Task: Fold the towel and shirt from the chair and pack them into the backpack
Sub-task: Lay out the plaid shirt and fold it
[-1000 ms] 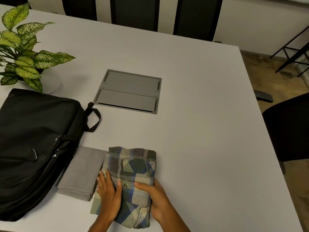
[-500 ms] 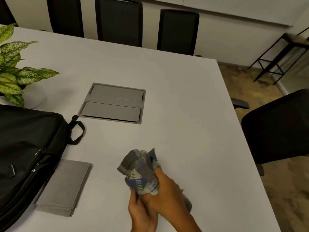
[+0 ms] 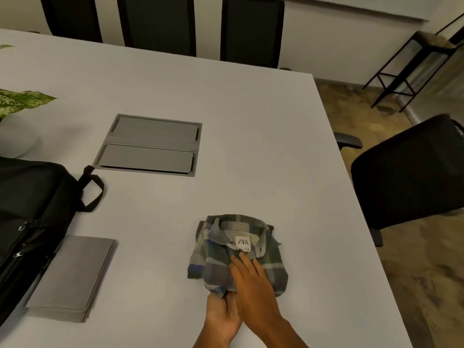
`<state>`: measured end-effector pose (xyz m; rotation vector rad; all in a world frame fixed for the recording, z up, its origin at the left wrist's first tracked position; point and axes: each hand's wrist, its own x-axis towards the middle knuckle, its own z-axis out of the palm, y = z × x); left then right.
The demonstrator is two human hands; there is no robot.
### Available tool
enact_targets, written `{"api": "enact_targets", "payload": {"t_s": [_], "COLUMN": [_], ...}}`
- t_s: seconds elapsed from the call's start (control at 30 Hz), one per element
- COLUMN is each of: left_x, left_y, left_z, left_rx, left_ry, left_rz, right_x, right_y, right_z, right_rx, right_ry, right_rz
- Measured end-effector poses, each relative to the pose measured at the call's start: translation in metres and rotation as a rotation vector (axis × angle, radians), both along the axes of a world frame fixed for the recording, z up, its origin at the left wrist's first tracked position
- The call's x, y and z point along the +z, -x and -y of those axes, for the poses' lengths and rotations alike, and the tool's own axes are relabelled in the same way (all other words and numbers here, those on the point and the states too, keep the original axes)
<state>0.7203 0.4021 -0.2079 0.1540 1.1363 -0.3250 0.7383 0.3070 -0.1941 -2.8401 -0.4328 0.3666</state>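
Observation:
The folded plaid shirt (image 3: 238,252) lies on the white table (image 3: 263,146) near its front edge, collar and white label facing up. My right hand (image 3: 251,280) rests flat on top of it, fingers pointing at the label. Partly under my right wrist, my left hand (image 3: 221,312) grips the shirt's near edge with its fingers tucked beneath the cloth. A folded grey towel (image 3: 70,277) lies flat to the left, beside the black backpack (image 3: 30,209). The backpack lies on its side at the table's left edge, its zippers toward the towel.
A grey recessed cable hatch (image 3: 150,144) is set into the table's middle. Leaves of a potted plant (image 3: 20,101) show at far left. A black office chair (image 3: 414,169) stands off the table's right edge. Dark chairs (image 3: 251,28) line the far side.
The shirt lay folded against the towel, was lifted bunched in both hands, and now lies farther right, turned over with the label up. My view has shifted to the right.

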Motion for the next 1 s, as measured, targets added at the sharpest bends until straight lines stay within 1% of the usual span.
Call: {"api": "enact_targets", "payload": {"t_s": [0.03,0.07,0.13,0.2,0.23,0.27,0.3,0.33,0.37,0.4,0.47,0.5,0.53,0.57,0.63,0.67,0.73,0.8,0.87,0.93,1.0], "left_x": [-0.009,-0.009,-0.009,-0.003,-0.001,-0.006,-0.01,-0.015,-0.012,-0.006,0.002,-0.005,-0.02,-0.031,-0.057,-0.068,-0.086,-0.094,-0.092,-0.089,-0.086], "left_y": [0.007,0.014,0.028,0.048,0.057,0.066,0.076,0.084,0.089,0.09,0.079,0.068,0.06,0.049,0.034,0.03,0.031,0.038,0.047,0.053,0.055], "left_z": [-0.004,-0.016,-0.03,-0.034,-0.041,-0.046,-0.048,-0.055,-0.06,-0.066,-0.077,-0.08,-0.082,-0.083,-0.082,-0.084,-0.088,-0.095,-0.103,-0.115,-0.13], "left_rx": [0.02,-0.041,-0.161,-0.414,-0.553,-0.738,-0.884,-0.978,-1.023,-1.071,-1.187,-1.154,-1.091,-1.06,-1.122,-1.149,-1.2,-1.322,-1.467,-1.56,-1.593], "left_ry": [0.054,0.04,-0.031,-0.17,-0.255,-0.388,-0.557,-0.798,-1.079,-1.312,-1.6,-1.705,-1.713,-1.697,-1.671,-1.677,-1.629,-1.595,-1.607,-1.607,-1.633], "left_rz": [0.017,-0.078,-0.127,-0.133,-0.094,-0.069,0.015,0.108,0.236,0.394,0.763,0.864,0.912,0.903,0.852,0.845,0.861,0.871,0.905,0.943,0.981], "right_x": [-0.016,-0.03,-0.049,-0.058,-0.057,-0.057,-0.056,-0.051,-0.048,-0.045,-0.04,-0.037,-0.032,-0.03,-0.034,-0.038,-0.049,-0.059,-0.064,-0.065,-0.063], "right_y": [0.01,0.02,0.039,0.051,0.053,0.056,0.059,0.061,0.061,0.061,0.055,0.051,0.047,0.044,0.041,0.042,0.045,0.051,0.054,0.054,0.053], "right_z": [0.002,0.004,0.005,0.007,0.007,0.007,0.008,0.009,0.009,0.01,0.01,0.009,0.008,0.007,0.006,0.007,0.008,0.007,0.006,0.005,0.003], "right_rx": [0.017,0.009,0.06,0.09,0.116,0.123,0.114,0.103,0.086,0.054,-0.037,-0.086,-0.125,-0.151,-0.187,-0.202,-0.2,-0.177,-0.168,-0.172,-0.19], "right_ry": [-0.004,0.001,0.08,0.131,0.138,0.149,0.127,0.088,0.019,-0.051,-0.161,-0.187,-0.192,-0.184,-0.145,-0.12,-0.074,-0.024,0.009,0.038,0.071], "right_rz": [-0.008,-0.053,-0.109,-0.121,-0.122,-0.091,-0.084,-0.053,-0.016,0.02,0.098,0.121,0.134,0.133,0.12,0.098,0.047,0.019,0.01,0.012,0.009]}}
